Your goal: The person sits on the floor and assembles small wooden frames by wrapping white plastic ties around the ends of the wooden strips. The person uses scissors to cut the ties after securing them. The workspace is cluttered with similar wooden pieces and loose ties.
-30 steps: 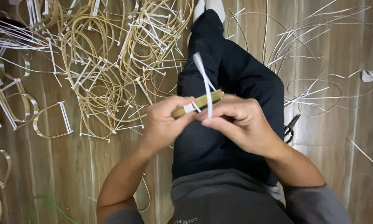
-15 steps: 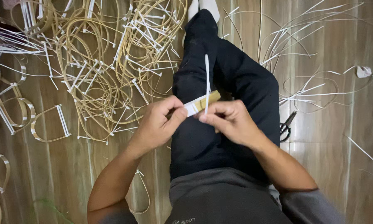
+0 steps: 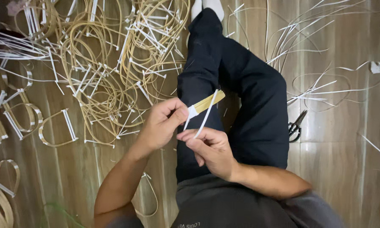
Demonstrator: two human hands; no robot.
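Observation:
My left hand point(image 3: 164, 124) pinches a flat tan rattan strip point(image 3: 207, 102) near its wrapped end, holding it over my dark trouser leg point(image 3: 223, 84). A thin white binding strip point(image 3: 206, 115) runs from the wrap down into my right hand point(image 3: 209, 147), which grips it between thumb and fingers just below the left hand. The white strip crosses the tan one at a slant. Both hands sit close together above my lap.
A big heap of tan rattan loops tied with white strips point(image 3: 109, 63) covers the wooden floor at upper left. Bent loop pieces point(image 3: 57, 128) lie at left. Loose white strips point(image 3: 316, 84) spread at right. Black scissors point(image 3: 296, 126) rest beside my knee.
My right hand has pulled the white strip down and toward me, so it now slants below the tan strip instead of standing up above it. The left hand kept its hold.

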